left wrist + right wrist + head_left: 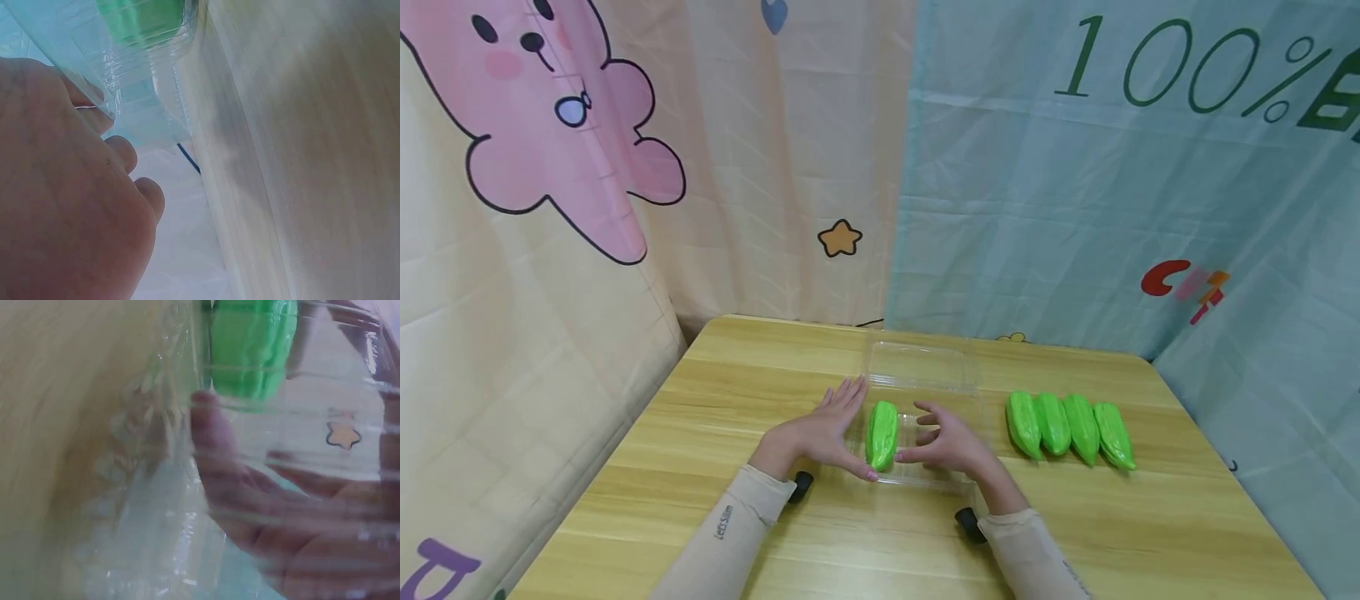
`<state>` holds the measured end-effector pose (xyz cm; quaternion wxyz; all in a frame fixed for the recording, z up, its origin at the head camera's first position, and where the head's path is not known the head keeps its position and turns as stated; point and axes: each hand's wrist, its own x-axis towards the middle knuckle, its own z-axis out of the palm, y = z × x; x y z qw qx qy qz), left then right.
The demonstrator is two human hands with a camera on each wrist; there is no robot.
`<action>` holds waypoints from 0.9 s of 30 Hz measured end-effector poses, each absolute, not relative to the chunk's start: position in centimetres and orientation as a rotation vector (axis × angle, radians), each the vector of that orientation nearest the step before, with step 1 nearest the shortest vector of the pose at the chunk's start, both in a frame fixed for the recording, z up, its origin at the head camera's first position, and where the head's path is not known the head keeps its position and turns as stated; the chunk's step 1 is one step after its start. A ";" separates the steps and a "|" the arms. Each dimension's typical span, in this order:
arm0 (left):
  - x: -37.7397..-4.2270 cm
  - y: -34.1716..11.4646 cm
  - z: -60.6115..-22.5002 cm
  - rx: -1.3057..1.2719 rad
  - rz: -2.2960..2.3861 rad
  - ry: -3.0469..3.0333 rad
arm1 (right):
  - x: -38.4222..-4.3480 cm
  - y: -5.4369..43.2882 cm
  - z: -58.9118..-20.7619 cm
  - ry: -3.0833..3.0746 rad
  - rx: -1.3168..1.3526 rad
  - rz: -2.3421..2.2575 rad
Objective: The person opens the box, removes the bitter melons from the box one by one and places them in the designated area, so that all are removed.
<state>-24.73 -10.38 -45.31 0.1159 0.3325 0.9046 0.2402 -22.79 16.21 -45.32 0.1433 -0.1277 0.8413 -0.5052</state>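
A clear plastic box (922,480) lies on the table with its lid (921,367) folded back. One green, ridged bitter melon (882,435) lies lengthwise at the box's left end. My left hand (820,432) is at the box's left side, its fingers stretched along the wall and its thumb at the front edge; the left wrist view shows its fingers (94,119) by the clear rim. My right hand (951,443) is over the box, fingers loosely bent and apart, holding nothing. In the right wrist view, its thumb (212,431) shows through clear plastic, near the melon's end.
To the right of the box, several more green bitter melons (1067,427) lie side by side on the wooden table (760,367). Printed curtains (1037,208) hang behind the table and at both sides.
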 end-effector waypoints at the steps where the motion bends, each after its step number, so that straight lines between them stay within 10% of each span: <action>1: -24.7 -10.4 -45.3 0.972 0.706 2.649 | -22.9 16.0 -45.3 2.427 -0.366 -1.456; 27: -24.7 -10.3 -45.1 0.990 0.715 2.635 | -23.1 12.3 -45.5 2.421 -0.403 -1.414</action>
